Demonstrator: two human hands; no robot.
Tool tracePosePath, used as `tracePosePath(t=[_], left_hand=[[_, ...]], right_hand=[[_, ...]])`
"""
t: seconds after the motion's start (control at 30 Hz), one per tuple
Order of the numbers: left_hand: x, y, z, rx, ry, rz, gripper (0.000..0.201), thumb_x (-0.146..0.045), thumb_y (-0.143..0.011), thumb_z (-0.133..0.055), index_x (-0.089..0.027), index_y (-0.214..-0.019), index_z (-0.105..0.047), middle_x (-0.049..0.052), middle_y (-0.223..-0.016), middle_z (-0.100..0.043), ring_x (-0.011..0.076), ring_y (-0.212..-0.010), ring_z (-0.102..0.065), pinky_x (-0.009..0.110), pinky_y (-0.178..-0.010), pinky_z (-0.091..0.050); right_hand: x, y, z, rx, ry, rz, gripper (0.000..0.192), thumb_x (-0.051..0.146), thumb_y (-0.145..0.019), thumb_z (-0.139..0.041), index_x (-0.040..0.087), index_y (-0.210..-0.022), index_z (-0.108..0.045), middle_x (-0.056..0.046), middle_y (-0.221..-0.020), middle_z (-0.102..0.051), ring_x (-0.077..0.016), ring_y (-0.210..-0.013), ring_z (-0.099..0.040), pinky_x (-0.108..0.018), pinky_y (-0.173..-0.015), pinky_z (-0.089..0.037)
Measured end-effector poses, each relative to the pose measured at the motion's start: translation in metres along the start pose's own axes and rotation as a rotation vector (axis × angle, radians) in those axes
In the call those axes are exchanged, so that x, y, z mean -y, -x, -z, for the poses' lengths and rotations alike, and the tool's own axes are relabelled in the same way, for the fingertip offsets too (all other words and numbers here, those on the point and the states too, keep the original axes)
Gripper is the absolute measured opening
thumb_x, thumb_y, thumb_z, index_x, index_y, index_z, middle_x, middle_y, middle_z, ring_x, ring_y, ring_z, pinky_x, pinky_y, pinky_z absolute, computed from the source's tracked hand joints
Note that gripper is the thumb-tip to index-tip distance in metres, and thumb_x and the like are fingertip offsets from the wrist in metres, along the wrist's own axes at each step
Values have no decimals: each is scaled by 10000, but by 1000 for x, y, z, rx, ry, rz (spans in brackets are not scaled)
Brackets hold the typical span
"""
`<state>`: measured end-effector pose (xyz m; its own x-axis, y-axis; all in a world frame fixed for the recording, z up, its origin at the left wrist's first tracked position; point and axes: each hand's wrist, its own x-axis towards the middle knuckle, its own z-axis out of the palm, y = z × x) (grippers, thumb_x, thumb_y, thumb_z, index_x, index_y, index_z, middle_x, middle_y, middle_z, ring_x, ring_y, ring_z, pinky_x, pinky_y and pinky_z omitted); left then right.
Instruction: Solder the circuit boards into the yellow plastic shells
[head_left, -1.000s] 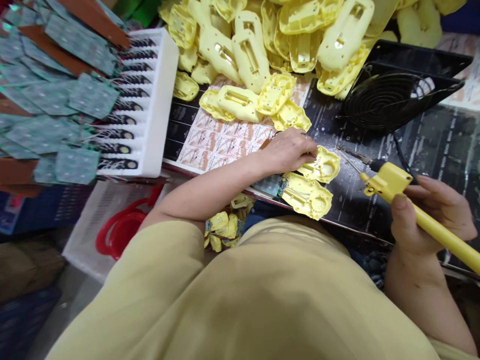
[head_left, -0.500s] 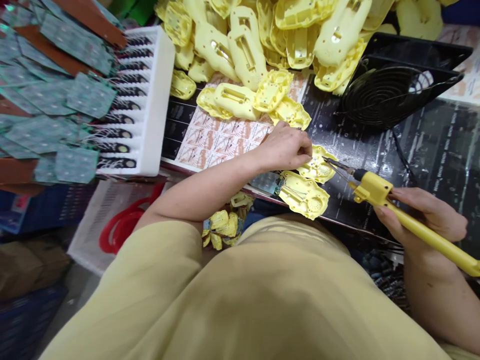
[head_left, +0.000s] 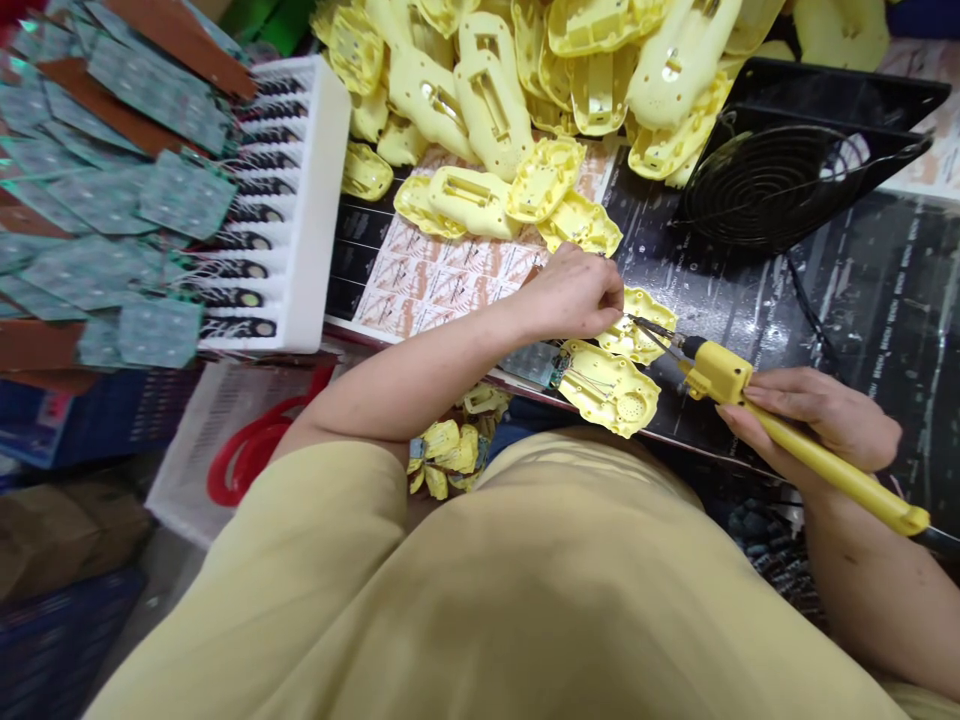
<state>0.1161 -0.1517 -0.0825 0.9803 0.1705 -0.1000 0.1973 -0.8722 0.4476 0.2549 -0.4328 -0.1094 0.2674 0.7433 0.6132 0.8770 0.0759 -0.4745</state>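
Yellow plastic is everywhere on this bench. The left hand [head_left: 574, 292] presses down on a small yellow shell [head_left: 641, 330] at the near edge of the black mat [head_left: 825, 300], fingers curled over its left side and pinching it in place. The right hand [head_left: 814, 420] is closed around the handle of a yellow soldering iron [head_left: 757, 405], thumb along the shaft; the iron's dark tip reaches left and touches the small yellow shell just beside the left fingertips. A second shell [head_left: 609, 387], larger, lies just in front of the first, nearer the person, with thin wires running from it to a green circuit board [head_left: 534, 365] at its left. So two shells sit at the hands, one iron, one board.

Behind them a heap of yellow housings [head_left: 525, 90], too many and too overlapped to count, spreads across the back. A black fan [head_left: 772, 185] lies to the right, a white tray [head_left: 315, 200] to the left.
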Motion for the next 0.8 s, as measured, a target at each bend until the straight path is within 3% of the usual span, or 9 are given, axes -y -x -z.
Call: tracePosePath(t=[0.1, 0.3, 0.43, 0.57, 0.7, 0.8], left_hand=[[1, -1, -1, -14, -3, -14, 210, -181, -812, -621, -213, -827, -828, 25, -859, -813, 231, -896, -760, 426, -1021, -527], [2, -1, -1, -6, -6, -26, 214, -160, -808, -608, -212, -828, -815, 25, -854, -803, 218, -877, -741, 393, -969, -537], [2, -2, 0, -5, -5, -38, 210, -163, -819, -604, -210, -818, -809, 30, -830, -792, 215, -853, -727, 393, -951, -539], [1, 4, -2, -36, -34, -53, 205, -178, -856, -615, -223, -827, -813, 30, -836, -797, 229, -882, -723, 448, -1018, -524], [0, 16, -3, -123, -51, -32, 226, -201, -935, -626, -264, -939, -843, 24, -935, -828, 262, -1020, -719, 548, -1157, -445], [2, 20, -2, -59, -22, -32, 177, -263, -960, -671, -256, -952, -848, 37, -1025, -835, 281, -1100, -704, 547, -1152, -435]], right_hand=[[-3, 6, 1, 4, 5, 100, 208, 211, -922, -903, 269, -892, -705, 22, -873, -826, -161, -719, -794, -229, -564, -610], [-10, 30, 14, -47, 11, -145, 169, 431, -1000, -831, 280, -941, -780, -33, -910, -821, -187, -721, -791, -279, -561, -627], [-7, 27, 11, -99, 5, -36, 147, 361, -934, -893, 287, -1006, -788, 5, -859, -820, -183, -637, -765, -274, -527, -622], [-6, 30, 3, -229, 96, -8, 370, 287, -917, -898, 282, -1271, -789, 0, -987, -853, -205, -686, -804, -281, -544, -642], [0, 42, 3, -220, 98, -77, 564, 310, -912, -926, 342, -1441, -732, 4, -1061, -858, -230, -717, -817, -316, -549, -646], [3, 47, 6, -235, 87, -83, 644, 335, -894, -952, 341, -1490, -710, -2, -999, -853, -236, -704, -807, -325, -547, -642]])
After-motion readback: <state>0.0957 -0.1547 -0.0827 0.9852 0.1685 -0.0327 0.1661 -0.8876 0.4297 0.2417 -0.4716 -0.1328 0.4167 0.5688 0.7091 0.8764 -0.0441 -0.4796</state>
